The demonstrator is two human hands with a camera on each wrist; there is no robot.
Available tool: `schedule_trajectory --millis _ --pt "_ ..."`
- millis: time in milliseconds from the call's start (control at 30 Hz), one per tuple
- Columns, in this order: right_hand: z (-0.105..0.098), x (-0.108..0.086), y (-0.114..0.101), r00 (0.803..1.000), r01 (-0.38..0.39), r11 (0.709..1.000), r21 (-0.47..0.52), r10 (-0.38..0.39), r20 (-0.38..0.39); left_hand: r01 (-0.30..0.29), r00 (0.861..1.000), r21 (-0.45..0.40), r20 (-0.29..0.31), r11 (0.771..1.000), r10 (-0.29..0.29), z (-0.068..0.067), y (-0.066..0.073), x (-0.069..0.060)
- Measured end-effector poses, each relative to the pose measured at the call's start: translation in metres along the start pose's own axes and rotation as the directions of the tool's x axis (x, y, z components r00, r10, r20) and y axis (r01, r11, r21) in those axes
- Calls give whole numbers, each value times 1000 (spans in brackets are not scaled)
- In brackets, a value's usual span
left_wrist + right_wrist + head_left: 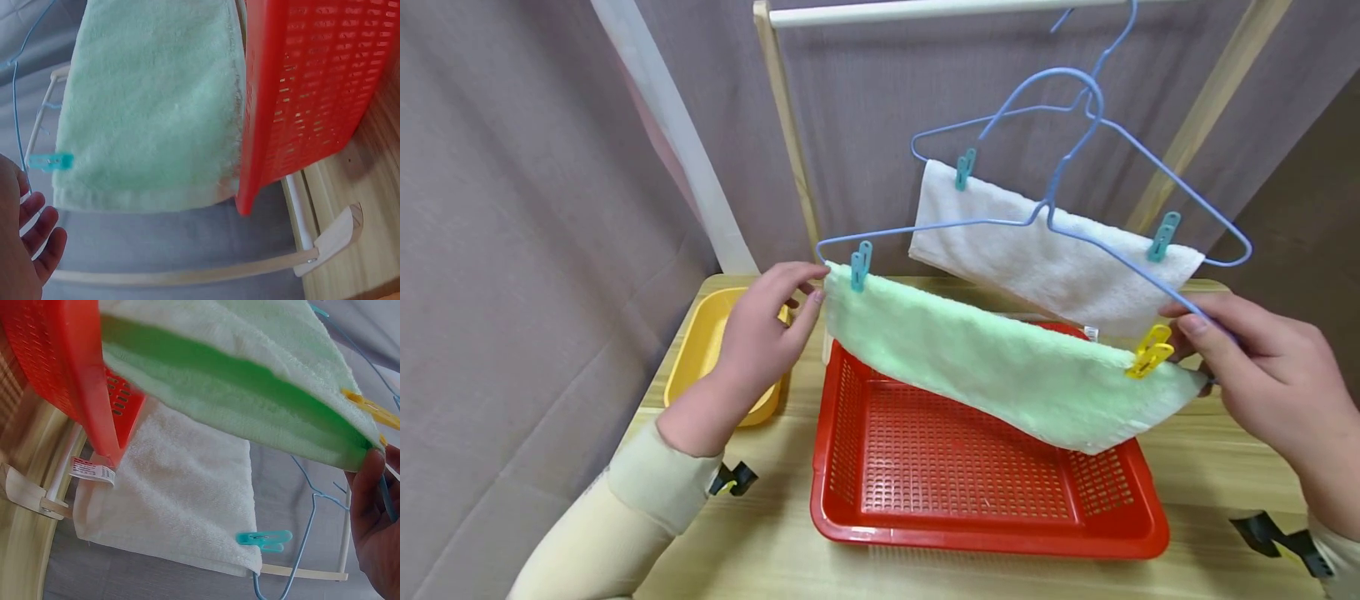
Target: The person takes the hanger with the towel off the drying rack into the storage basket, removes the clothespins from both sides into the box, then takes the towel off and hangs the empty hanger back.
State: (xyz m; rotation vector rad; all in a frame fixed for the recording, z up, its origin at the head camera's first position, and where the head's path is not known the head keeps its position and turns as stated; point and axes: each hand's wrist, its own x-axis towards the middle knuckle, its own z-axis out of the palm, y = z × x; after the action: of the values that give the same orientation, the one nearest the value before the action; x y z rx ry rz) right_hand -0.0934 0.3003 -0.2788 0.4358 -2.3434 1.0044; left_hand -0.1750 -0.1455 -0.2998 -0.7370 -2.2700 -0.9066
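A light green towel (977, 354) hangs folded over a blue hanger (970, 223), fixed by a teal clip (861, 267) at its left and a yellow clip (1150, 353) at its right. My right hand (1270, 367) pinches the hanger's right end along with the towel corner; in the right wrist view the thumb of the right hand (378, 519) lies on that corner. My left hand (767, 325) is at the towel's left corner, fingers loosely bent. In the left wrist view the left hand (31, 237) is beside the hanger wire, its fingers not closed round it.
Behind, a white towel (1000, 233) hangs on another blue hanger with two teal clips, below the rack's white rod (925, 10). A red basket (962, 533) stands on the wooden table (760, 533) under the green towel. A yellow tray (700, 333) is at the left.
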Motion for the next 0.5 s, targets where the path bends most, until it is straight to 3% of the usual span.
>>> schedule_trajectory --millis 167,500 --pt "0 -4 5 1000 -6 1000 -18 7 21 -70 997 98 45 993 66 5 7 1" --pt "1 -8 7 999 15 999 -40 -14 33 -42 996 140 83 989 31 13 10 1"
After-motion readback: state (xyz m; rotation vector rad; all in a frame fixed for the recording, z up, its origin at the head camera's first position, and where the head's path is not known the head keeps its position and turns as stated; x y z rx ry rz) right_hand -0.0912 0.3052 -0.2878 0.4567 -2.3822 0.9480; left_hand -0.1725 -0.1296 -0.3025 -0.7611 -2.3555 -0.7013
